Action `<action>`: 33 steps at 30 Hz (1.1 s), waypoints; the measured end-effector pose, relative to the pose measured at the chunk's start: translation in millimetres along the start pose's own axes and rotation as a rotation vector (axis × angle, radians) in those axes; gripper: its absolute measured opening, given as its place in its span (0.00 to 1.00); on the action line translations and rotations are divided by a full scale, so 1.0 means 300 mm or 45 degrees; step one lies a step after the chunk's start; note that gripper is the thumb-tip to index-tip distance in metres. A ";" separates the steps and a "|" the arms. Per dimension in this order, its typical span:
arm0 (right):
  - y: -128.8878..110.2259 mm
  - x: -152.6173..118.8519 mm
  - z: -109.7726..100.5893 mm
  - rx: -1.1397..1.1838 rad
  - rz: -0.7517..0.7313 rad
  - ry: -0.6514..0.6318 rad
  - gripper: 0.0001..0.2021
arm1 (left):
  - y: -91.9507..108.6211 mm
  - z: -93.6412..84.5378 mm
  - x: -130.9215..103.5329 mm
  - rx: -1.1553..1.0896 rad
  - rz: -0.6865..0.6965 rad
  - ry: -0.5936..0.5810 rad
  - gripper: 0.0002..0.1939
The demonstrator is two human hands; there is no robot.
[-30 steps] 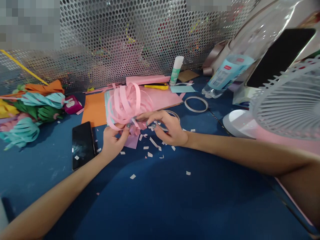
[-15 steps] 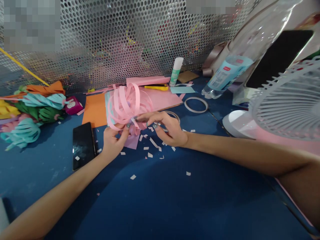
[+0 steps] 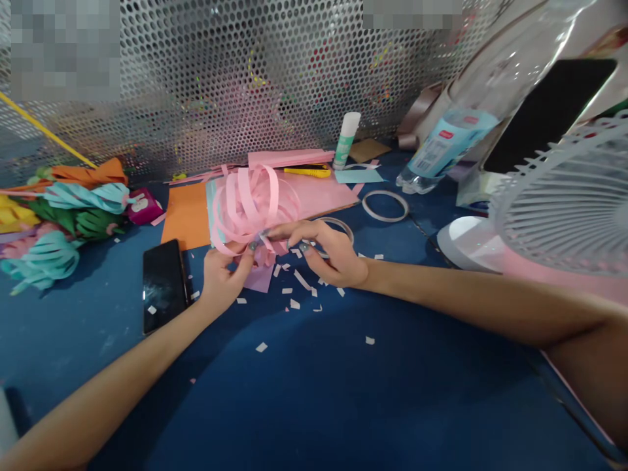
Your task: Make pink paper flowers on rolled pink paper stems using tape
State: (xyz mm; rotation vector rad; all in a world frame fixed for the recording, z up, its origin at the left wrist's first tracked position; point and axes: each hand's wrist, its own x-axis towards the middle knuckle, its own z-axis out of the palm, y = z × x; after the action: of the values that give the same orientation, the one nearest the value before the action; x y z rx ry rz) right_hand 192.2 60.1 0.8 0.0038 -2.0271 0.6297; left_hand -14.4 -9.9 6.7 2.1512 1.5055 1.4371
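A ball-like craft of looped pink paper strips (image 3: 252, 199) stands just above the table in front of me. My left hand (image 3: 224, 275) is closed, its thumb and fingers pinching the craft's gathered lower end. At that end a small pale lavender piece shows between the hands. The outstretched fingertips of my right hand (image 3: 331, 252) touch this end from the right, while its thumb stays apart, lower down. Its other fingers are curled loosely. Beneath the craft lies a lavender paper square (image 3: 260, 280), partly covered. Small white paper scraps (image 3: 294, 304) are scattered around.
A phone (image 3: 164, 288) lies left of my left hand. Behind are pink sheets (image 3: 328, 193), a yellow cutter (image 3: 309, 171), a glue stick (image 3: 346, 140) and a tape roll (image 3: 366, 208). A bottle (image 3: 449, 144) and a fan (image 3: 564, 196) stand right; paper tassels (image 3: 63, 212) lie left.
The pink loops have shifted slightly, with the front loop tilting a little to the right. Both hands keep nearly the same position.
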 end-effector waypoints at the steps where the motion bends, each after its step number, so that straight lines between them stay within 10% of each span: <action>1: -0.002 0.001 -0.001 -0.010 0.013 -0.018 0.13 | -0.002 0.000 0.000 -0.007 0.003 -0.001 0.11; 33: 0.006 -0.005 0.004 -0.006 0.025 -0.105 0.12 | -0.005 0.001 -0.001 -0.076 -0.124 0.005 0.14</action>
State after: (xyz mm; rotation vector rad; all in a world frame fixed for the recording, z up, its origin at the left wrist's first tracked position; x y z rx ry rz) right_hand 191.6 60.9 -1.8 0.0073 -2.1100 0.6465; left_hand -15.1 -9.4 5.4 2.0132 1.5263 1.4357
